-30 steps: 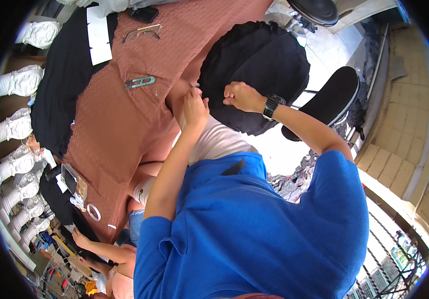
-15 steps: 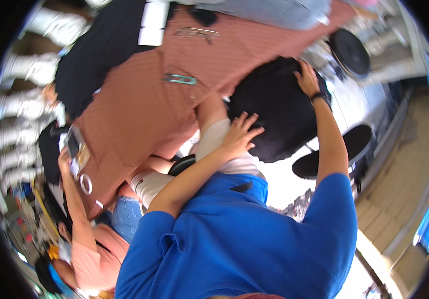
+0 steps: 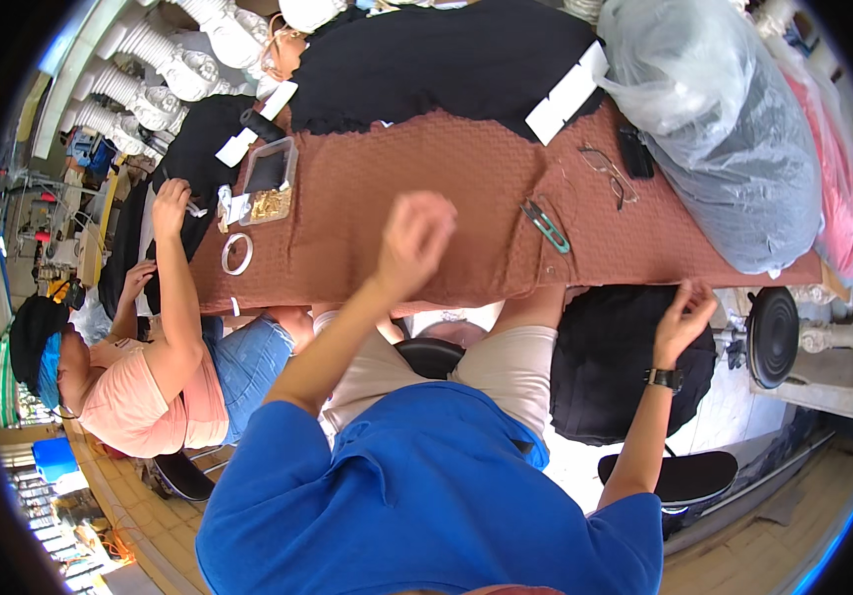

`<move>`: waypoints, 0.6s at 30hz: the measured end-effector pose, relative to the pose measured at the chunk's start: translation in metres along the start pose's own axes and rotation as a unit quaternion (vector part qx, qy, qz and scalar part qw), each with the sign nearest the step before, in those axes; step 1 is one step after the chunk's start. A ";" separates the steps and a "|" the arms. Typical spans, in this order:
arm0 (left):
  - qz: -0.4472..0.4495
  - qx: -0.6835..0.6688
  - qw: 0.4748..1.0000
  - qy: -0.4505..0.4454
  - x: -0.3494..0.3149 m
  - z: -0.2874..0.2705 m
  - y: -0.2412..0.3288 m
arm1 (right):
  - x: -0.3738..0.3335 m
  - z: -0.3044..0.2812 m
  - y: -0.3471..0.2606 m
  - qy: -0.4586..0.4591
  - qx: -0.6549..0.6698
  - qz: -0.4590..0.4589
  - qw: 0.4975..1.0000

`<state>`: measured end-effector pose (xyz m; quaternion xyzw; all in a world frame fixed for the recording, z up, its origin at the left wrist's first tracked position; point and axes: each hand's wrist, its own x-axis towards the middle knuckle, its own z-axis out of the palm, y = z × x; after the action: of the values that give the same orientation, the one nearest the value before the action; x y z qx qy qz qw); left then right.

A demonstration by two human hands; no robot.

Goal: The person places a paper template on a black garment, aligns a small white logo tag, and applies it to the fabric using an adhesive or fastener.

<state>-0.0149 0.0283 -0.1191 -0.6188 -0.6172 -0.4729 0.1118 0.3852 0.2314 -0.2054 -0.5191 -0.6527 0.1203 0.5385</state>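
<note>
My left hand [image 3: 414, 241] hovers over the brown cloth [image 3: 347, 188] on the table, its fingers curled and smeared by motion; whether anything is in them does not show. My right hand [image 3: 686, 312], with a dark watch at the wrist, is at the table's front edge above a bundle of black fabric [image 3: 625, 367]. Its fingers are loosely bent and apart, with nothing visible in them. Green thread snips [image 3: 547, 229] lie on the cloth between my hands. Farther back are eyeglasses [image 3: 608, 178] and a small black object [image 3: 634, 153].
Black fabric [image 3: 426, 64] with white paper strips [image 3: 563, 97] covers the table's far side. A large clear bag of grey material [image 3: 734, 149] stands at right. To the left are a clear box [image 3: 270, 178], a white ring [image 3: 237, 254] and a seated co-worker [image 3: 164, 387]. Black stools stand nearby.
Both hands have left the black bundle: the left moved up over the brown cloth, the right rose to the table edge. My view has turned toward the table.
</note>
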 end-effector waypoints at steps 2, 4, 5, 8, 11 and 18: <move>-0.052 0.033 0.995 0.073 0.040 -0.014 -0.060 | 0.000 0.026 -0.054 -0.071 0.010 -0.071 0.995; -0.090 0.072 0.985 0.126 0.070 -0.025 -0.127 | 0.002 0.057 -0.116 -0.136 0.058 -0.113 0.983; -0.110 0.102 0.979 0.137 0.083 -0.030 -0.152 | 0.004 0.074 -0.137 -0.158 0.073 -0.137 0.975; -0.062 0.261 0.953 0.144 0.116 -0.035 -0.188 | -0.002 0.113 -0.201 -0.217 0.171 -0.165 0.947; -0.117 0.255 0.960 0.028 0.123 -0.049 -0.230 | -0.016 0.135 -0.251 -0.310 0.228 -0.155 0.910; -0.167 0.057 0.984 0.003 0.176 -0.089 -0.214 | -0.001 0.199 -0.311 -0.313 0.223 -0.271 0.883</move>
<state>-0.2778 0.1257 -0.0404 -0.4977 -0.7377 -0.4510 0.0682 0.0497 0.1765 -0.0610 -0.1239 -0.8585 0.2677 0.4196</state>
